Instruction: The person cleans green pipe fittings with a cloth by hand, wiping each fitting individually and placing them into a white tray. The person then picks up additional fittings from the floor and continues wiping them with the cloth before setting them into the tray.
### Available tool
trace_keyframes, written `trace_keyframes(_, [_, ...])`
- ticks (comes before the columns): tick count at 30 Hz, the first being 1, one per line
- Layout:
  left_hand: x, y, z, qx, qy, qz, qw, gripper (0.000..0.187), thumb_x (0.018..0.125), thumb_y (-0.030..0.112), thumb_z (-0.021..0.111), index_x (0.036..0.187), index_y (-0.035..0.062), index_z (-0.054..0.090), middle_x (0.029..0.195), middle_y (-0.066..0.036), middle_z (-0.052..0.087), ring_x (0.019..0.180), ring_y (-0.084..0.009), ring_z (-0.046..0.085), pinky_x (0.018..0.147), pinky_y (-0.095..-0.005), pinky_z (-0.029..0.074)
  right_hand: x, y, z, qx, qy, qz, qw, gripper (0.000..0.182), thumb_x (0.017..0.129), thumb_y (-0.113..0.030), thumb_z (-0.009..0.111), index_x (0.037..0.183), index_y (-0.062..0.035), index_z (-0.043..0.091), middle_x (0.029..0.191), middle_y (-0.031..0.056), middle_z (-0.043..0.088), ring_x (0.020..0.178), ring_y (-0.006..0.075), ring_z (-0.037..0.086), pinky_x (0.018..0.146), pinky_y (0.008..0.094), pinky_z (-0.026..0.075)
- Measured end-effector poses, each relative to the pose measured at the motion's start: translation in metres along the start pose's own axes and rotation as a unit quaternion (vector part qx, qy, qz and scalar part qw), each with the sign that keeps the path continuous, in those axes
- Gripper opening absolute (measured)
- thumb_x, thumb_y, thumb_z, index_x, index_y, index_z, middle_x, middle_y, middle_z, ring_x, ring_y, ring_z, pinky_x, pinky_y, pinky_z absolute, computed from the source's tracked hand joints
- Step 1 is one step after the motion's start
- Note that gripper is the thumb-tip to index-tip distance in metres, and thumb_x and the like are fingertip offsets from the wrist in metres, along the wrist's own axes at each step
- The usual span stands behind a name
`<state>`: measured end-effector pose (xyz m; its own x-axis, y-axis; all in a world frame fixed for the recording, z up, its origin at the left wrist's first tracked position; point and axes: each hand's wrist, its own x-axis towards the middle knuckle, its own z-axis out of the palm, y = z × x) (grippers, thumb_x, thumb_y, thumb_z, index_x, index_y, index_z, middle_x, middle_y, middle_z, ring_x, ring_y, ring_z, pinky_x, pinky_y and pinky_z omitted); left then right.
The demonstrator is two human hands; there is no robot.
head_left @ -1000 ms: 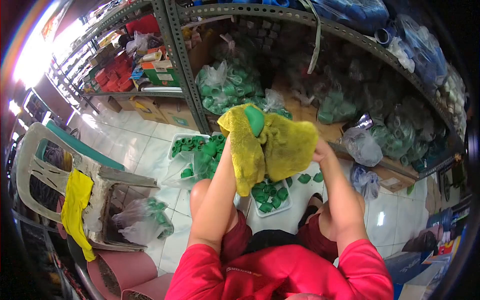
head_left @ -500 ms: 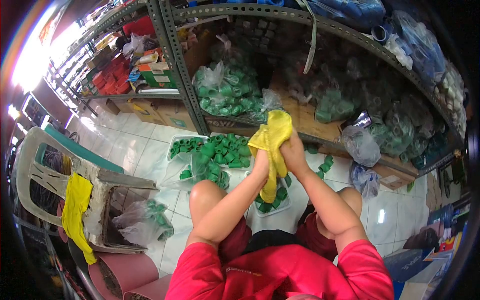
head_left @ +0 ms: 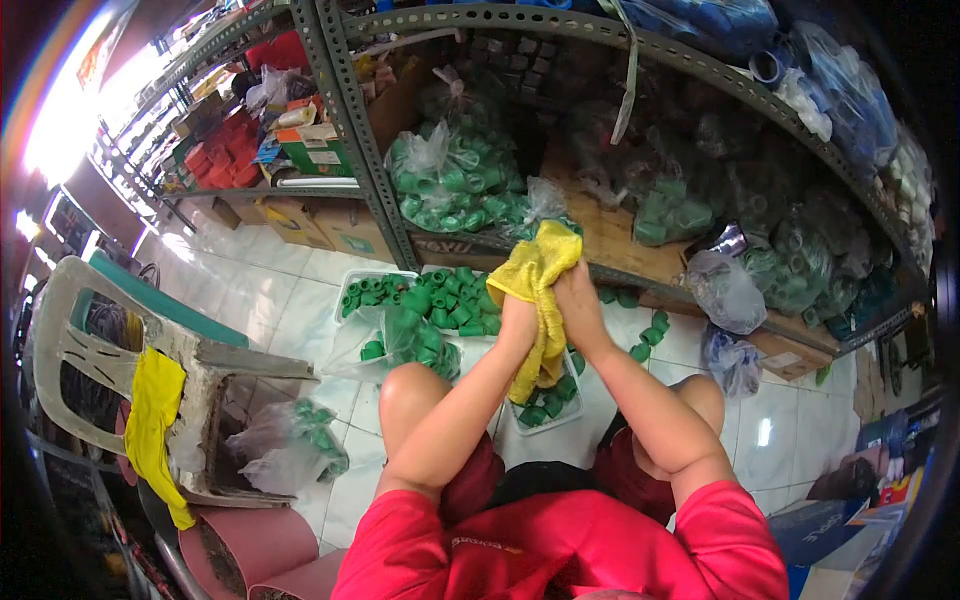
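Note:
A yellow cloth (head_left: 541,262) is bunched between my two hands, its lower part hanging down. My left hand (head_left: 518,318) goes into the cloth, which covers its fingers. From the other side my right hand (head_left: 576,300) grips the cloth. Below them on the floor, a white tray (head_left: 547,427) holds green pipe fittings (head_left: 541,403). Just beyond my left forearm lie more green pipe fittings (head_left: 462,300) in trays, with a clear plastic bag (head_left: 352,345) of fittings in front.
A metal shelf (head_left: 350,120) with bagged green fittings (head_left: 455,170) stands ahead. Loose fittings (head_left: 650,337) lie on the tiles to the right. At left is a worn plastic chair (head_left: 200,380) with another yellow cloth (head_left: 155,420) over it, near a bag of fittings (head_left: 290,440).
The yellow cloth has gone from a stretched, upright shape to a wider bunch around my left hand. Its hanging end has shifted slightly left, and my right hand has moved a little.

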<state>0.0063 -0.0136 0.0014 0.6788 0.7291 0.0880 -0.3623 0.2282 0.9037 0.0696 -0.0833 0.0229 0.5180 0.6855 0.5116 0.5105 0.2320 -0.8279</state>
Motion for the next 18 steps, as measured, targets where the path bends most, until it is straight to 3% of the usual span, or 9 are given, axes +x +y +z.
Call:
trace_keyframes(3, [-0.016, -0.005, 0.011, 0.107, -0.029, 0.082, 0.99, 0.027, 0.09, 0.017, 0.045, 0.113, 0.0027, 0.048, 0.112, -0.006, 0.049, 0.102, -0.0151, 0.046, 0.088, -0.0286, 0.037, 0.017, 0.008, -0.026, -0.042, -0.045, 0.089, 0.994, 0.033, 0.089, -0.02, 0.042, 0.115, 0.0012, 0.044, 0.112, 0.0187, 0.05, 0.108, 0.0302, 0.046, 0.094, 0.0363, 0.033])
trace_keyframes(4, [-0.016, -0.014, 0.008, 0.034, -0.07, 0.083, 0.993, 0.032, 0.088, 0.015, 0.048, 0.117, 0.0025, 0.044, 0.115, -0.008, 0.047, 0.105, -0.0177, 0.045, 0.089, -0.029, 0.036, 0.018, 0.024, -0.029, 0.241, 0.005, 0.241, 0.94, 0.032, 0.088, -0.021, 0.044, 0.112, 0.0012, 0.046, 0.103, 0.0158, 0.054, 0.1, 0.0295, 0.05, 0.089, 0.0365, 0.036])
trace_keyframes(5, [-0.017, -0.008, 0.01, 0.035, -0.072, 0.084, 0.993, 0.032, 0.088, 0.015, 0.048, 0.117, 0.0025, 0.044, 0.115, -0.008, 0.047, 0.105, -0.0177, 0.045, 0.089, -0.029, 0.036, 0.02, 0.024, -0.029, 0.498, 0.055, 0.366, 0.784, 0.03, 0.088, -0.021, 0.045, 0.108, 0.0012, 0.048, 0.093, 0.0129, 0.059, 0.091, 0.0288, 0.054, 0.085, 0.0367, 0.04])
trace_keyframes(7, [-0.019, 0.003, 0.013, 0.199, -0.07, 0.115, 0.971, 0.032, 0.088, 0.016, 0.048, 0.117, 0.0024, 0.044, 0.116, -0.007, 0.047, 0.104, -0.0171, 0.046, 0.088, -0.0291, 0.037, 0.007, 0.019, -0.023, 0.451, 0.06, 0.362, 0.814, 0.037, 0.088, -0.023, 0.046, 0.115, 0.0029, 0.044, 0.103, 0.0143, 0.054, 0.1, 0.0287, 0.049, 0.089, 0.0371, 0.036])
trace_keyframes(8, [-0.014, 0.001, 0.012, 0.107, -0.026, 0.003, 0.994, 0.031, 0.088, 0.015, 0.048, 0.116, 0.0022, 0.045, 0.114, -0.006, 0.049, 0.102, -0.016, 0.047, 0.086, -0.0287, 0.039, -0.001, 0.017, -0.016, 0.102, 0.043, 0.168, 0.98, 0.038, 0.089, -0.023, 0.042, 0.117, 0.0026, 0.043, 0.112, 0.0151, 0.049, 0.106, 0.0286, 0.045, 0.093, 0.0365, 0.034])
trace_keyframes(9, [-0.009, -0.001, 0.01, 0.107, -0.024, 0.003, 0.994, 0.031, 0.088, 0.015, 0.048, 0.116, 0.0022, 0.045, 0.114, -0.006, 0.049, 0.102, -0.016, 0.047, 0.086, -0.0287, 0.039, -0.007, 0.015, -0.009, -0.264, 0.018, -0.06, 0.962, 0.038, 0.09, -0.023, 0.039, 0.119, 0.0024, 0.041, 0.12, 0.016, 0.045, 0.112, 0.0285, 0.042, 0.096, 0.036, 0.032])
trace_keyframes(11, [0.001, -0.008, 0.002, -0.065, -0.01, -0.003, 0.998, 0.029, 0.088, 0.015, 0.047, 0.114, 0.0026, 0.046, 0.11, -0.006, 0.051, 0.097, -0.0144, 0.049, 0.083, -0.028, 0.041, -0.021, 0.019, 0.02, 0.007, 0.062, 0.066, 0.996, 0.044, 0.09, -0.02, 0.038, 0.128, 0.0016, 0.029, 0.136, 0.0201, 0.022, 0.128, 0.0319, 0.018, 0.105, 0.0332, 0.013])
trace_keyframes(17, [-0.01, -0.001, 0.01, -0.041, -0.002, -0.024, 0.999, 0.034, 0.091, 0.024, 0.042, 0.118, 0.0037, 0.044, 0.112, -0.005, 0.049, 0.099, -0.0137, 0.047, 0.085, -0.0269, 0.039, 0.01, -0.01, -0.014, -0.032, 0.008, 0.068, 0.997, 0.036, 0.09, -0.022, 0.04, 0.116, 0.0013, 0.045, 0.122, 0.0145, 0.042, 0.113, 0.0252, 0.041, 0.097, 0.0317, 0.029])
trace_keyframes(18, [-0.014, -0.004, 0.014, -0.041, -0.008, -0.024, 0.999, 0.035, 0.091, 0.025, 0.042, 0.118, 0.0042, 0.044, 0.112, -0.004, 0.049, 0.098, -0.0134, 0.047, 0.085, -0.0269, 0.039, 0.017, -0.007, -0.024, 0.096, -0.005, 0.156, 0.983, 0.033, 0.089, -0.021, 0.042, 0.114, 0.0003, 0.046, 0.116, 0.0133, 0.047, 0.107, 0.0243, 0.045, 0.092, 0.0312, 0.033])
